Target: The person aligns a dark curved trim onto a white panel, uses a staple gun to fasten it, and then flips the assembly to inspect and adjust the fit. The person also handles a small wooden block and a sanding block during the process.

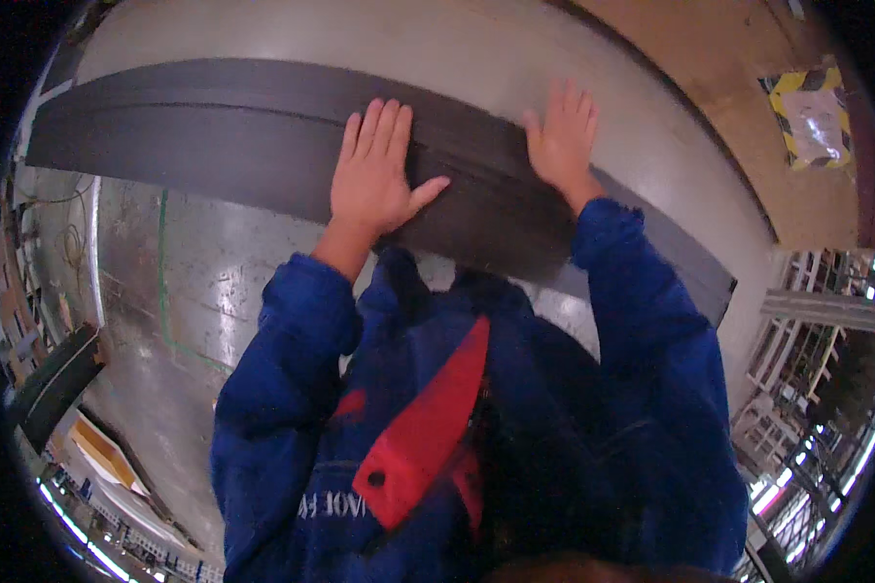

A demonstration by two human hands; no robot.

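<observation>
A long dark grey panel [211, 146] with a lengthwise groove lies across a pale grey work surface [467, 44] before me. My left hand [375, 171] rests palm down on the panel, its fingers pointing away from me and its thumb spread to the right. Farther right, my right hand [565, 138] is at the panel's far edge, fingers apart and slightly blurred, with the fingertips over the pale surface. Whether its palm touches the panel cannot be told. Neither hand grips anything. Part of the panel is darker around and between my hands.
A brown board [707, 95] stands beyond the work surface, with a yellow-and-black bordered sheet [813, 124] on it. Metal racks [795, 350] stand at right. Green tape [163, 270] marks the floor at left. A red cloth strip [430, 437] hangs from my blue jacket.
</observation>
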